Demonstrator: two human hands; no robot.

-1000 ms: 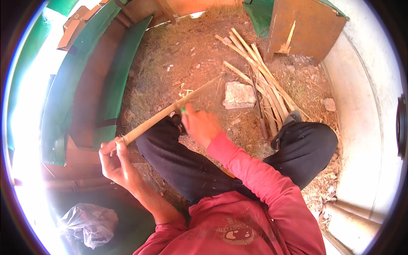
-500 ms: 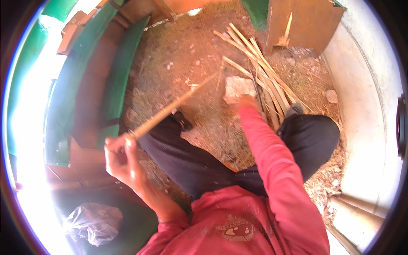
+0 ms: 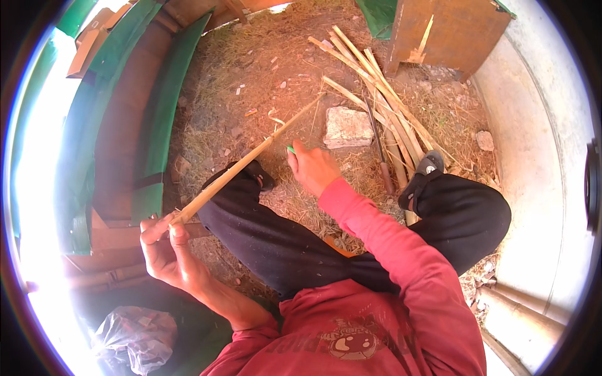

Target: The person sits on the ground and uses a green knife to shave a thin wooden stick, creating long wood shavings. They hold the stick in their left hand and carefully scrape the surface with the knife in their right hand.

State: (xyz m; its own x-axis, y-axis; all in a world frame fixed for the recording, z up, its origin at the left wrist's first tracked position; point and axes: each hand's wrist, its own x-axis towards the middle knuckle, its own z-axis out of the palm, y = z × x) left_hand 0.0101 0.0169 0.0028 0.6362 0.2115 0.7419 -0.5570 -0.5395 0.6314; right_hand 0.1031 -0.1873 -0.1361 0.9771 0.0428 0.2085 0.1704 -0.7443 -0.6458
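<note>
My left hand (image 3: 166,247) pinches the near end of a long, pale bamboo strip (image 3: 235,169) between thumb and fingers. The strip slants up and away to the right over my left knee, narrowing to its far tip. A thin curled shaving (image 3: 274,118) shows beside its far part. My right hand (image 3: 315,168) is closed, just right of the strip and apart from it. A small green object (image 3: 291,150) sticks out at its thumb side; the rest is hidden in the fist, so its kind is unclear.
A pale stone block (image 3: 348,127) lies ahead on the dirt. Beside it rest a long dark-bladed tool (image 3: 377,135) with a brown handle and a pile of bamboo strips (image 3: 401,113). A wooden cabinet (image 3: 448,37), green-covered benches (image 3: 164,125) and a plastic bag (image 3: 138,338) stand around me.
My right hand has come back from beside the stone, leftward toward the strip, and the green object now shows in it. My left hand has shifted slightly left and nearer me with the strip.
</note>
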